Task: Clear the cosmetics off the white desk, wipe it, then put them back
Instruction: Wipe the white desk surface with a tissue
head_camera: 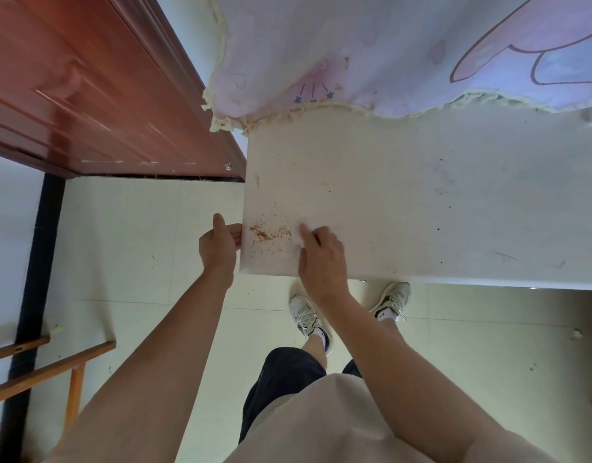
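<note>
White desk centre right of frame, brown crumbs near its left edge, right hand just right of crumbs, fingers curled, pinching white wipe against desktop, left hand at desk's left edge, thumb up, fingers loosely extended, holding nothing, patterned cloth along top.

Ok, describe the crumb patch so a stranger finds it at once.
Take the white rectangular desk's near left corner. Between the left hand at its edge and the right hand holding a white tissue lies a scatter of orange-brown crumbs. The desk's other specks are dark and single.
</note>
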Demonstrator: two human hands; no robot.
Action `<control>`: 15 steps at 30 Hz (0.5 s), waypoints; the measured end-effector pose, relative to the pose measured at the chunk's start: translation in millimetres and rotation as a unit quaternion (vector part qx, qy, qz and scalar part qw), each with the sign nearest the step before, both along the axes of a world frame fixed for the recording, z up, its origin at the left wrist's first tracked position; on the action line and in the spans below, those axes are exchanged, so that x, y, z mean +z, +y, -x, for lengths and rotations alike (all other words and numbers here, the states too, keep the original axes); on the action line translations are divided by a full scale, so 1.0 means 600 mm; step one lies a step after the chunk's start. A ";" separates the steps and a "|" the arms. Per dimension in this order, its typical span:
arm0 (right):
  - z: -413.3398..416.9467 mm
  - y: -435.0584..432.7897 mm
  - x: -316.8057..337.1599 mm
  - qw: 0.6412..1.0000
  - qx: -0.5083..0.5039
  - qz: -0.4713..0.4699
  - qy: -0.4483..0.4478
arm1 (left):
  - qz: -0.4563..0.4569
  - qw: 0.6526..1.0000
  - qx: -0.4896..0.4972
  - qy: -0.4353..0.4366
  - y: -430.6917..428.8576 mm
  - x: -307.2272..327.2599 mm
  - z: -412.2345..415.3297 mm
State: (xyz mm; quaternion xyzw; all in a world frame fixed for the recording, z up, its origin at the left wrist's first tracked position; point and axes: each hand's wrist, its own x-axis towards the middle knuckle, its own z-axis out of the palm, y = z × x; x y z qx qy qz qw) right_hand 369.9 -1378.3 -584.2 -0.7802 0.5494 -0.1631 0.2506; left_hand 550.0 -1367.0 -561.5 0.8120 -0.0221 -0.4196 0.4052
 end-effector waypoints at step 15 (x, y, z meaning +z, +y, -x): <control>-0.033 -0.040 -0.004 0.999 0.034 0.034 0.020 | -0.009 0.981 -0.176 0.082 0.012 0.035 -0.062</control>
